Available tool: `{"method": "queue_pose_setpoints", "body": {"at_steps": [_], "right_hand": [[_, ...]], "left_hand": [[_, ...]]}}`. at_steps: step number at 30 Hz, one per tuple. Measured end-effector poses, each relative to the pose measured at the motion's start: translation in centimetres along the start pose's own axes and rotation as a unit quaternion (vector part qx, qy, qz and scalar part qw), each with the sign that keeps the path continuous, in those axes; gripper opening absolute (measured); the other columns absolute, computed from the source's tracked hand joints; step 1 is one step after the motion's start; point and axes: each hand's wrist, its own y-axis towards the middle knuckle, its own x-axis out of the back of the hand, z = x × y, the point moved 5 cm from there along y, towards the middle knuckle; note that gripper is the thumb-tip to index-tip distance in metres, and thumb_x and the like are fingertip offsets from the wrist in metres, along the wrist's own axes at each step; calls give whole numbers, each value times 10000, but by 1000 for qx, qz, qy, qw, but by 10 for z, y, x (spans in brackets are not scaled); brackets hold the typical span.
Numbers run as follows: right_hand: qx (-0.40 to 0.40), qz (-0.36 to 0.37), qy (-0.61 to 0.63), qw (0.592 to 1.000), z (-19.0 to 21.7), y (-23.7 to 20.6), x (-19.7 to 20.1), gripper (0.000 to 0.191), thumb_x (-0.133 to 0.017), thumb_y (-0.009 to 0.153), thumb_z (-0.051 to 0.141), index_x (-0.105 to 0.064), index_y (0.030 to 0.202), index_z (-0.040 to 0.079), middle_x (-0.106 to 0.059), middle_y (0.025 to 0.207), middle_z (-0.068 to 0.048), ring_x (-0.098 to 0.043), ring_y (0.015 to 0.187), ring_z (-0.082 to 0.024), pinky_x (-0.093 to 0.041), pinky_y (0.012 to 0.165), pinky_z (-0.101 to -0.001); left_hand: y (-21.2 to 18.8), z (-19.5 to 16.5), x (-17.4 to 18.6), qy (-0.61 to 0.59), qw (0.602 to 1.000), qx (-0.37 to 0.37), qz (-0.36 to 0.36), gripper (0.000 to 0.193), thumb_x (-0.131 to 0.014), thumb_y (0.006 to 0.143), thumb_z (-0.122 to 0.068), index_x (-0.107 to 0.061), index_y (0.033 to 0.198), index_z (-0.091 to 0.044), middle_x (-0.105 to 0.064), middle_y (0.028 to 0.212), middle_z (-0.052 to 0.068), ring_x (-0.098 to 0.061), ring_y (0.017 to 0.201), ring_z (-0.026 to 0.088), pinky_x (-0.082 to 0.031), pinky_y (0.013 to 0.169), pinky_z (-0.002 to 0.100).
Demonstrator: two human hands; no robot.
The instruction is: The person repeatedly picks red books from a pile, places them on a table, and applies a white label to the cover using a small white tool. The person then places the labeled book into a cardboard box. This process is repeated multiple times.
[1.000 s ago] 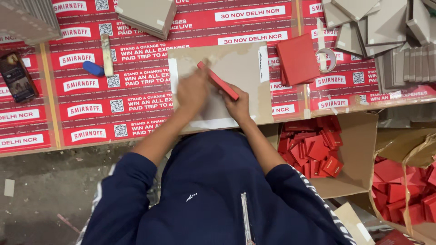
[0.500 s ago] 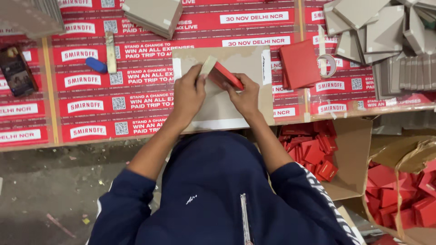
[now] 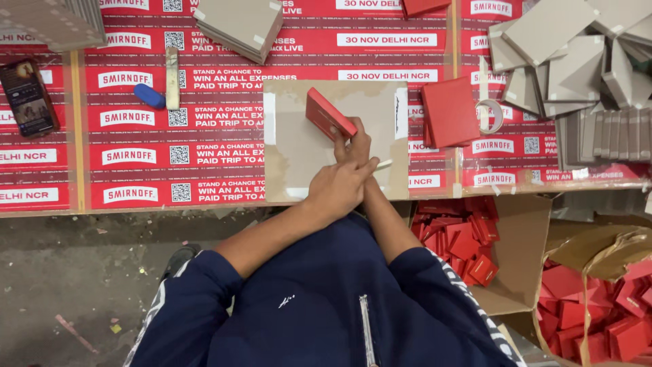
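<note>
Left hand (image 3: 337,189) now overlaps right hand (image 3: 354,143) | red box (image 3: 329,114) (tilted) | tape roll (image 3: 490,115) nearby

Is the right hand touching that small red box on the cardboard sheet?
Touching. The head view shows the right hand gripping the red box's lower end, fingers against it, over the cardboard sheet.

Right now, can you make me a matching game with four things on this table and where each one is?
Things:
1. red box
2. phone
3. tape roll
4. blue eraser

Places:
A. far left edge of the table
B. right of the flat red sheet
C. beside the pale stick
D. on the cardboard mat, tilted, by the right hand

Pairs: 1-D, 2-A, 3-B, 4-C
</note>
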Motion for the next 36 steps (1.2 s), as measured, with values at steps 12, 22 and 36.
{"method": "queue_pose_setpoints", "body": {"at_steps": [12,22,36], "right_hand": [[126,-7,6,992,27,-1,3,151,-673,974,33,-595,1099,2,-707,881,-167,-690,793,-209,-535,702,-314],[65,38,79,994,-14,2,-1,132,-620,1010,42,-571,1127,8,-704,970,-113,-682,848,-144,-574,753,-337],[-3,-52,-150,987,-25,13,37,632,-852,821,157,-525,1310,-74,-656,1097,-268,-680,901,-300,-575,775,-367]], "left_hand": [[39,121,99,23,957,244,-157,327,-497,1043,-205,-649,1327,-152,-720,939,210,-693,790,430,-528,674,565],[27,61,36,-124,983,118,-65,409,-586,877,-198,-694,1269,-159,-743,925,200,-706,808,425,-556,745,543],[22,184,12,-104,967,196,-129,178,-623,971,-133,-627,1007,42,-677,816,282,-671,801,481,-502,703,556]]}}
